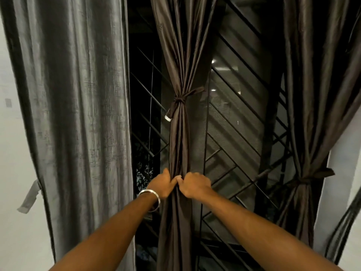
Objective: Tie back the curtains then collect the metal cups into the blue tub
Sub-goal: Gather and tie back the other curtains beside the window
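Head view: my left hand (163, 185) and right hand (194, 185) meet on the gathered dark brown satin curtain (178, 137) in the middle of the window, both sets of fingers curled into its folds below the knotted fabric tie-back (180, 99). The grip sits low on the bundle, thumbs nearly touching. Judgement: the cloth is light, soft and slick; it will slide through a loose pinch, so take the whole bundle, not a single pleat. The right-hand brown curtain (304, 133) is already tied. The grey textured curtain (82, 114) at left hangs loose, its grey strap (29, 196) dangling at the edge; probably next, heavier and less slippery. Neither metal cups nor blue tub are in view.
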The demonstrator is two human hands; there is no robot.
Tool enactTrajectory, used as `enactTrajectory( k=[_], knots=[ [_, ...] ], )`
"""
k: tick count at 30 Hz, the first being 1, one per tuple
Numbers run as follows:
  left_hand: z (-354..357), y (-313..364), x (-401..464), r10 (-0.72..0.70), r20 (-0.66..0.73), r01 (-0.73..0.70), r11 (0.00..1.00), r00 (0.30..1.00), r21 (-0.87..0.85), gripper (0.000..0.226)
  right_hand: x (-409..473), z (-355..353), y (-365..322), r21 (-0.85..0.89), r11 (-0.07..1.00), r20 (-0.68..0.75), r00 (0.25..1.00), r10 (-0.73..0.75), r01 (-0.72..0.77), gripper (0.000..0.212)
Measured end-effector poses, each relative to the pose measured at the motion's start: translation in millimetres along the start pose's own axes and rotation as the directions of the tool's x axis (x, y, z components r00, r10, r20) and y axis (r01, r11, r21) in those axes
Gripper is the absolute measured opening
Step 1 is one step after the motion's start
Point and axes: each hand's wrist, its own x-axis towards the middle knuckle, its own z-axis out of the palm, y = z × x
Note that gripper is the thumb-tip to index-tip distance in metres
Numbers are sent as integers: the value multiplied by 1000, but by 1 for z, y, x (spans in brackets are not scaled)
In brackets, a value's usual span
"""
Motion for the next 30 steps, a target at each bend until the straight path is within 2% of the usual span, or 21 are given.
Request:
enactTrajectory(
  k=[4, 7, 9, 11, 14, 17, 22, 30],
  knots=[
    [-15, -6, -7, -11, 1, 11, 998, 1000, 59, 49, -14, -15, -16, -217, 965, -34, 987, -157, 146, 52],
    [-28, -9, -15, -12, -7, 12, 995, 1000, 94, 53, -22, -27, -28, -290, 925, -41, 963, -268, 245, 43],
    [-38, -12, -21, -20, -37, 23, 995, 999, 94, 58, -26, -35, -35, -245, 924, -97, 941, -325, 294, 36],
    [-49, -18, -26, -17, -85, 25, 995, 996, 97, 60, -29, -41, -43, -106, 935, -168, 920, -353, 340, 33],
    [-67, -31, -37, -16, -137, 33, 992, 990, 122, 62, -33, -46, -56, 28, 915, -223, 895, -386, 402, 39],
    [-86, -41, -50, -6, -199, 35, 989, 980, 144, 69, -32, -42, -73, 56, 906, -180, 897, -404, 419, 44],
    [-120, -65, -70, 40, -254, 0, 988, 966, 156, 64, -30, -35, -106, 32, 920, -109, 916, -386, 392, 54],
    [-180, -128, -106, 90, -332, -35, 985, 939, 168, 58, -29, -22, -169, 81, 937, -114, 937, -329, 339, 55]
  ],
)
